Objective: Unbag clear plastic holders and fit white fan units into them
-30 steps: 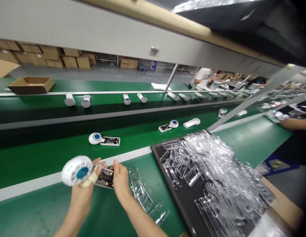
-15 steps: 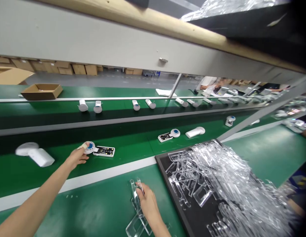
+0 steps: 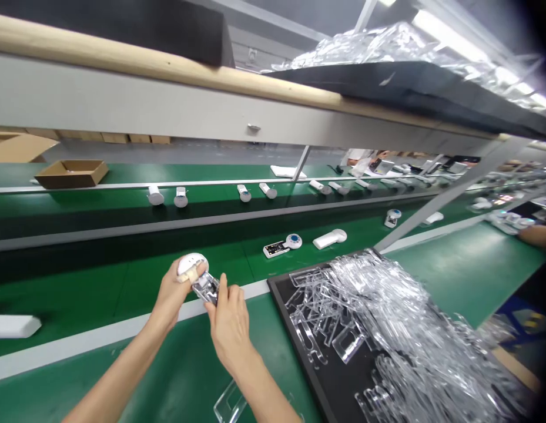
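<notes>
My left hand [image 3: 172,292], a wrap on one finger, is closed on the round head of a white handheld device [image 3: 191,262]. A clear plastic piece [image 3: 206,286] lies along the device's open body. My right hand [image 3: 231,323] pinches this piece at the lower end, its index finger stretched along the edge. How far the clear piece is seated cannot be seen. Below my right wrist, another clear plastic frame [image 3: 228,404] lies on the green bench [image 3: 167,382].
To the right, a black tray [image 3: 319,385] bears a heap of clear plastic parts [image 3: 382,305]. White devices [image 3: 330,238] lie on the green conveyor, one with its circuit board exposed [image 3: 277,249]. A slanted post [image 3: 431,205] and an overhead shelf [image 3: 167,106] border the space.
My left hand has lifted the device off the conveyor and brought it right. My right hand has risen from the bench to meet it with a clear plastic piece. The view has shifted.
</notes>
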`<state>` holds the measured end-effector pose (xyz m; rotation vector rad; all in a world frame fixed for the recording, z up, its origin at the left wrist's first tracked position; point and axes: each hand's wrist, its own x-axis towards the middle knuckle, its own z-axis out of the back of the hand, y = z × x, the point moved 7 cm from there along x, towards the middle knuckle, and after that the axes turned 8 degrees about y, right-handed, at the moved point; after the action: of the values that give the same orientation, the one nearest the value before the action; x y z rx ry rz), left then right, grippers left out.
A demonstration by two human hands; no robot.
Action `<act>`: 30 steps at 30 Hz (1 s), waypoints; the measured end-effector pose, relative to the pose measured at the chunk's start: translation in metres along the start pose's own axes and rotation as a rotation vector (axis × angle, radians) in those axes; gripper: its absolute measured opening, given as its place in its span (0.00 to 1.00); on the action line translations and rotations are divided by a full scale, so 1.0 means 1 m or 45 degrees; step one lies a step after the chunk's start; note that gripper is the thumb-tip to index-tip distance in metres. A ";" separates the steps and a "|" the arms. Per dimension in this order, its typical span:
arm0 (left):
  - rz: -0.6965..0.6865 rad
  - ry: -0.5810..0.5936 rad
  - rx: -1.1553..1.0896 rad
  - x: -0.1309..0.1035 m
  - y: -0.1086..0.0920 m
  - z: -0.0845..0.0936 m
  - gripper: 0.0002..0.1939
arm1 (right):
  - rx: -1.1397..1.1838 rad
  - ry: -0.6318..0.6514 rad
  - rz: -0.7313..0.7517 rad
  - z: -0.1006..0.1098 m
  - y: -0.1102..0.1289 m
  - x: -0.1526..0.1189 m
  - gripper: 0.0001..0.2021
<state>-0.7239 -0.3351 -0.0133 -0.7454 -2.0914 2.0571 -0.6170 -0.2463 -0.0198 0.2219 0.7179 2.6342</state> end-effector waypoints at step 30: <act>0.122 0.075 -0.392 -0.051 0.035 -0.065 0.26 | 0.899 -0.289 -0.471 0.025 -0.077 -0.017 0.25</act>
<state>-0.6431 -0.2987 -0.0296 -0.9516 -2.4117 1.7497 -0.5694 -0.1809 -0.0387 0.5144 1.4235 1.8874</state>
